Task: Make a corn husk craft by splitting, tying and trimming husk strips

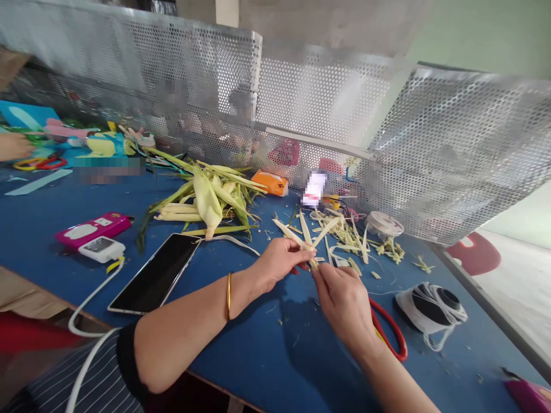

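Observation:
Pale corn husk strips fan out from between my two hands over the blue table. My left hand, with a gold bangle on its wrist, pinches the strips where they come together. Just below, my right hand is closed on their lower end; the fingertips partly hide it. Red-handled scissors lie beside my right wrist, their blades hidden. To the right sits a spool of white thread. Behind my hands are cut husk scraps, and farther left lies a pile of green corn husks.
A tablet, a magenta power bank and a white device with a cable lie left. An orange packet, a lit phone and a tape roll stand near a perforated metal screen. Another person's hand shows far left.

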`<state>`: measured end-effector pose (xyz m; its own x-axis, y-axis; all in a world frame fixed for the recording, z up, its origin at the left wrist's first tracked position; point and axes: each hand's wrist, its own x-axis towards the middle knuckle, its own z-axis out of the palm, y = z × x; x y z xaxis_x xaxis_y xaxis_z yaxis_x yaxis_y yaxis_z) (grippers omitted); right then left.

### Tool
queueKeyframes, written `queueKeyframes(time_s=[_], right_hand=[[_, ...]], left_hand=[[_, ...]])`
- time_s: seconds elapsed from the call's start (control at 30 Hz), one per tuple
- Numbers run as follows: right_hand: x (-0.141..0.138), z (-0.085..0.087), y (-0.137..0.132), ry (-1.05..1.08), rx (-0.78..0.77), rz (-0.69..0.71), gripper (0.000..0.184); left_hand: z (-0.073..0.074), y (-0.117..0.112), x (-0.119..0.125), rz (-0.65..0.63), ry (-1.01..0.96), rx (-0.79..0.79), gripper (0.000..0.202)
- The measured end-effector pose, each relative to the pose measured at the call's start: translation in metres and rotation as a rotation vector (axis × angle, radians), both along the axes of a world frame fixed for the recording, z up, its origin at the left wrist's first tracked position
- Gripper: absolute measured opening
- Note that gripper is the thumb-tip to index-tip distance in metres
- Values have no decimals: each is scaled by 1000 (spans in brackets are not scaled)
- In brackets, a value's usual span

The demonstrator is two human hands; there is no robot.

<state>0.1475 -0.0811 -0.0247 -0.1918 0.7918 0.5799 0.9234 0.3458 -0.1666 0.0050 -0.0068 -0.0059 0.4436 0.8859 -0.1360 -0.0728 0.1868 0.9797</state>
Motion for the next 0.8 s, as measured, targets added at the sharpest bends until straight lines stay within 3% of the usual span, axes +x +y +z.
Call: queueKeyframes(time_s=[0.23,0.37,0.43,0.53,0.63,0.7,0.8], right_hand=[[1,18,-9,19,-11,112,31],[18,31,-7,212,70,-104,24],[24,32,-3,353,-47,-150,25],[25,28,4,677,-413,-2,27],[19,23,7,1002,-689,151,33],[17,21,7,1097,-721,171,35],[16,16,8,1077,-562,74,34]], left_hand=[[-1,2,-2,-2,77,8,19],[3,2,-8,-263,175,67,20],[5,0,-9,-424,235,55,19],[5,-6,-8,-580,298,35,24],[2,-10,-5,-625,311,22,39],[1,-12,-3,-613,308,-2,41],[-1,-14,-1,-600,300,-28,36]])
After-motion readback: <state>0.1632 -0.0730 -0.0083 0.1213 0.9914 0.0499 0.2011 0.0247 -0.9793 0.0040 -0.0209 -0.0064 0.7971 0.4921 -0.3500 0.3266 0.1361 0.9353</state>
